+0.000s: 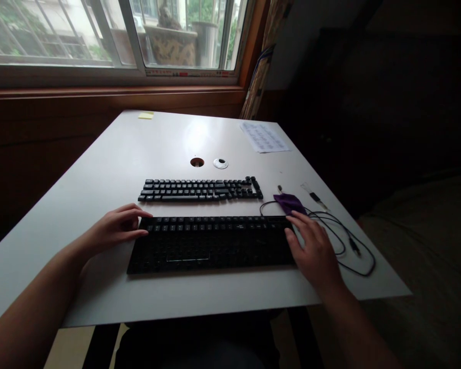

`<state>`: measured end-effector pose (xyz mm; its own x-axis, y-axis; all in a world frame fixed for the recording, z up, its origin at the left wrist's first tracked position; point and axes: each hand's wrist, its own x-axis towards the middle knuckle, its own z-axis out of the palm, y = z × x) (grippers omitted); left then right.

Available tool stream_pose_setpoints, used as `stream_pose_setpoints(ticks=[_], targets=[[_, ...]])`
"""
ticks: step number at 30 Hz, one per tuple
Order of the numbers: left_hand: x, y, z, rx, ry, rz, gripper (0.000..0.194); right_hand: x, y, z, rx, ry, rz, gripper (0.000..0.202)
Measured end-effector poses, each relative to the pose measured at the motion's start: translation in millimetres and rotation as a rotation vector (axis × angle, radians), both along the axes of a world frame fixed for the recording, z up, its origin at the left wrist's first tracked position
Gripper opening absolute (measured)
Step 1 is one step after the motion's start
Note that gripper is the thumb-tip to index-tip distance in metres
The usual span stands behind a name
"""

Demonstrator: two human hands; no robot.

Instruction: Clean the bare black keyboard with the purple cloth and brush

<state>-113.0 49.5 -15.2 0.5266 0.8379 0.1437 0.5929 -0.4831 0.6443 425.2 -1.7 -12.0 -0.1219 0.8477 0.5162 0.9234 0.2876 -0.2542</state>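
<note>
**Two bare hands resting on the ends of a black keyboard frame**

Much of the right side of the frame is dark, and what stands there cannot be made out. The print on the sheet of paper (264,137) at upper centre-right is too small to read. Both forearms are cut off by the lower edge.

At centre, the keyboard frame (211,244) lies flat on the white table (100,169), most of its keys missing. The left hand (117,227) curls loosely over its left end, fingers touching the top corner, clasping nothing. The right hand (315,249) lies palm down on the right end, fingers spread and flat, gripping nothing. Just above, a set of keycaps (200,189) is laid out in rows. A purple cloth (289,203) and a looped black cable (346,246) lie just right of the right hand.
</note>
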Motion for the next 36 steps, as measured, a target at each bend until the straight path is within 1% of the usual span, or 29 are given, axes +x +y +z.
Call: stream_pose_setpoints(ticks=[2, 4, 6, 7, 8, 10, 13, 16, 19, 24, 27, 31, 36], targets=[[-1.8, 1.3, -1.9, -0.014, 0.000, -0.008, 0.034, -3.7, 12.4, 17.0, 0.036, -0.040, 0.037, 0.027], [-3.9, 2.9, -4.5, -0.027, -0.009, -0.019, 0.034, -9.7, 30.5, 32.2, 0.062, -0.059, 0.096, 0.023], [-5.7, 4.1, -7.0, -0.028, -0.022, -0.027, 0.034, -17.1, 54.6, 41.4, 0.078, -0.072, 0.137, 0.024], [-6.4, 4.6, -8.0, -0.023, -0.028, -0.027, 0.034, -20.6, 68.6, 43.0, 0.079, -0.081, 0.161, 0.025], [-6.8, 5.0, -8.7, -0.019, -0.032, -0.026, 0.034, -23.8, 83.6, 42.6, 0.068, -0.094, 0.177, 0.026], [-7.3, 5.6, -9.3, -0.015, -0.033, -0.024, 0.034, -28.7, 114.5, 37.2, -0.007, -0.154, 0.211, 0.028], [-7.4, 6.3, -9.2, -0.022, -0.034, -0.025, 0.035, -32.1, 154.7, 24.5, -0.148, -0.243, 0.124, 0.035], [-7.3, 6.8, -9.4, -0.038, -0.037, -0.028, 0.036, -32.8, 179.4, 15.2, -0.200, -0.272, 0.105, 0.040], [-6.9, 7.2, -9.9, -0.044, -0.043, -0.019, 0.036, -32.4, 190.1, 10.1, -0.241, -0.303, 0.105, 0.045], [-5.8, 7.1, -9.1, -0.058, -0.029, -0.023, 0.036, -31.1, 196.6, 4.4, -0.292, -0.344, 0.098, 0.048], [-4.9, 6.3, -7.7, -0.051, -0.028, -0.024, 0.036, -32.0, 200.1, 3.7, -0.302, -0.353, 0.088, 0.049], [-4.4, 5.8, -7.2, -0.041, -0.026, -0.022, 0.036, -36.0, 208.2, 8.7, -0.297, -0.351, 0.082, 0.043], [-5.5, 5.9, -9.0, -0.071, -0.038, -0.024, 0.036, -39.7, 227.6, 18.5, -0.287, -0.356, 0.096, 0.035]])
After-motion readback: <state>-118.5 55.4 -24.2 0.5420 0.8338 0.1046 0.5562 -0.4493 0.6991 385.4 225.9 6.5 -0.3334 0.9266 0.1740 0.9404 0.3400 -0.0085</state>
